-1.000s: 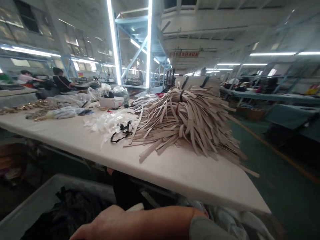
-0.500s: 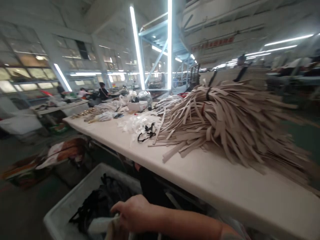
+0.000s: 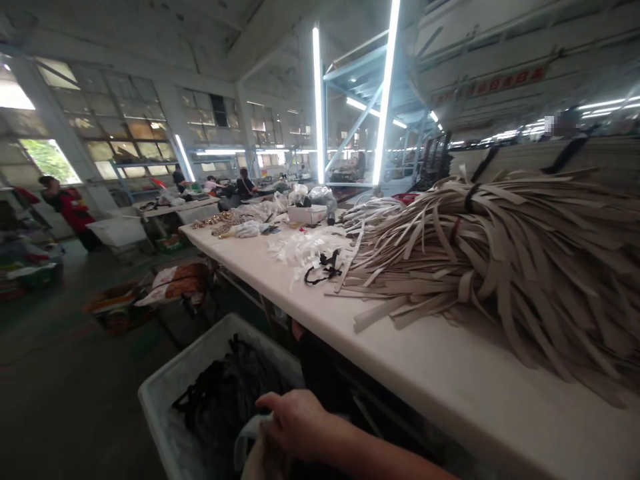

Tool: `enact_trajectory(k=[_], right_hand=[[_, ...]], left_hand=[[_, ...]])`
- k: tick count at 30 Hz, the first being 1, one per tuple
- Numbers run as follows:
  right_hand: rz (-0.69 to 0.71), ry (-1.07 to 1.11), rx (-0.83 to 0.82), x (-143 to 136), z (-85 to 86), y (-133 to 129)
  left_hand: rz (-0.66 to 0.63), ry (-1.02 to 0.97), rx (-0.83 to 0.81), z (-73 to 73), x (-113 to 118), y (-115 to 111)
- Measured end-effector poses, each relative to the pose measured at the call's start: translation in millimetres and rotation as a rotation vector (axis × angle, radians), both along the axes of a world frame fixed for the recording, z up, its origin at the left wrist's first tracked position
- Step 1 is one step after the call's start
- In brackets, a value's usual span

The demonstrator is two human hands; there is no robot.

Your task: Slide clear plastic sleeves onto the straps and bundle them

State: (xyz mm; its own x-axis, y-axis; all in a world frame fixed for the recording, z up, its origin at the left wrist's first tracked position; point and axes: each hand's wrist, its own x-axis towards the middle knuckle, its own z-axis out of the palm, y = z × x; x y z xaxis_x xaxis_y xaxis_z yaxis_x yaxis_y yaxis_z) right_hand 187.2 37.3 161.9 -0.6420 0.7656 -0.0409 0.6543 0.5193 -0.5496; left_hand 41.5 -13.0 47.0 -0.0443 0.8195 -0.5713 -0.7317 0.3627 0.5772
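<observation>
My right hand (image 3: 299, 421) reaches in from the lower right, its fingers closed on a pale cloth (image 3: 265, 453) that hangs below them. Under and beside the hand is a white plastic bin (image 3: 165, 417) with a tangle of black straps (image 3: 225, 393) inside. My left hand is out of the picture. On the pale table (image 3: 400, 360) lies a large heap of beige strips (image 3: 480, 247), bound with a dark tie. Left of the heap are a small black strap (image 3: 325, 268) and crumpled white plastic (image 3: 305, 247).
Farther along the table stand a white box (image 3: 307, 215) and clear bags. A stool with a brown-and-white bundle (image 3: 183, 283) is beyond the bin. A person in red (image 3: 75, 210) stands at the far left; others sit in back.
The view has swung left, so the table, bin and heap appear farther right. A person in red has come into view. My right hand still grips the pale cloth.
</observation>
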Motion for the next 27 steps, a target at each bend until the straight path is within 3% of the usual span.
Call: enact_trajectory(k=[2, 5, 7, 9, 12, 16, 21, 27], right_hand=[[0.036, 0.031, -0.002, 9.5, 6.0, -1.1], [0.1, 0.106, -0.079, 37.2, 23.1, -10.1], [0.095, 0.126, -0.111, 48.9, 28.7, -12.6], [0.075, 0.104, -0.096, 47.1, 23.8, -10.4], [0.071, 0.028, -0.054, 29.1, 4.8, -8.3], [0.06, -0.036, -0.008, 22.2, -9.5, -6.4], [-0.03, -0.11, 0.022, 41.4, -7.2, 2.8], [-0.059, -0.396, 0.062, 49.4, -1.5, -5.6]], left_hand=[[0.136, -0.027, -0.037, 7.8, -10.8, 2.6], [0.317, -0.093, -0.018, 33.2, -30.7, -4.5], [0.319, -0.104, -0.032, 48.0, -32.6, -11.6], [0.271, -0.137, -0.019, 53.5, -23.8, -14.5], [0.192, -0.215, -0.004, 48.4, -5.2, -11.8], [0.266, -0.248, -0.004, 41.7, -3.3, -9.7], [0.394, -0.184, -0.066, 29.7, -20.7, -13.3], [0.367, -0.185, -0.121, 16.5, 0.4, -19.7]])
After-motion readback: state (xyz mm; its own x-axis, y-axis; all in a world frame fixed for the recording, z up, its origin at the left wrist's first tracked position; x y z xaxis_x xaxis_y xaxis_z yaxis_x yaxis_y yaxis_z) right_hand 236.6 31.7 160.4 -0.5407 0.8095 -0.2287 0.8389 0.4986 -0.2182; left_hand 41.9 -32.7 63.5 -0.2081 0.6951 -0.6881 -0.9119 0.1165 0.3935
